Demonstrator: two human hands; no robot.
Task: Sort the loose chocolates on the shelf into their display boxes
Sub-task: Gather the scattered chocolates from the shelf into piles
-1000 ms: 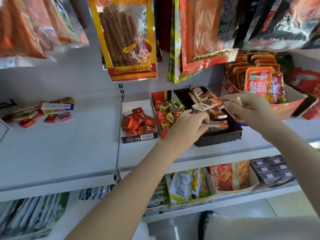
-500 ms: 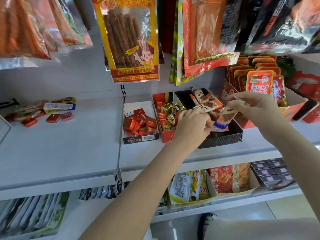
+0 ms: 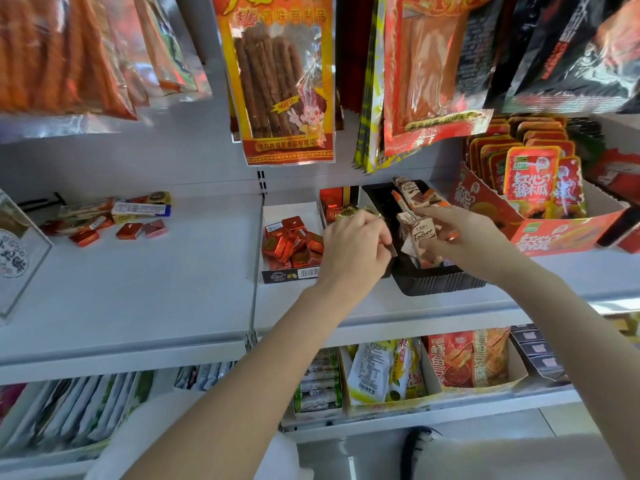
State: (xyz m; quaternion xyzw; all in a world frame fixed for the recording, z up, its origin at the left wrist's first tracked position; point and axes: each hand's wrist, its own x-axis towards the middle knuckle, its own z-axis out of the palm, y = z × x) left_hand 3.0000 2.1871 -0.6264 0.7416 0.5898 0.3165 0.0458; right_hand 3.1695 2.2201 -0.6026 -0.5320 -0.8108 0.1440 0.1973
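White metal shelf [image 3: 138, 289], smooth and flat, seen from above. Near its left rear edge: a loose heap of chocolates [image 3: 107, 216], comprising small square red foil pieces and longer flat wrapped bars, one of them white and blue. Right of the shelf's centre seam: a shallow white card box [image 3: 291, 275] with a dark printed front and barcode, holding square red foil pieces [image 3: 292, 242] tumbled at angles. Just beside it, a narrow red box [image 3: 330, 202] with crinkled gold foil sweets [image 3: 349, 213], partly hidden by the left hand [image 3: 353, 245]. The left hand hovers over the gap between red box and black tray [image 3: 436, 280], fingers curled downward; its grip appears to pinch a small dark wrapper edge, though what it holds cannot be told. The tray is ribbed black plastic at the shelf's front edge, containing glossy brown-and-cream sachets [image 3: 412, 194]. The right hand [image 3: 460, 233] holds one such sachet [image 3: 424, 242], tilted, above the tray, thumb and fingers closed round it. At the right rear: an open red-orange card display box [image 3: 561, 237] of upright flat packets.
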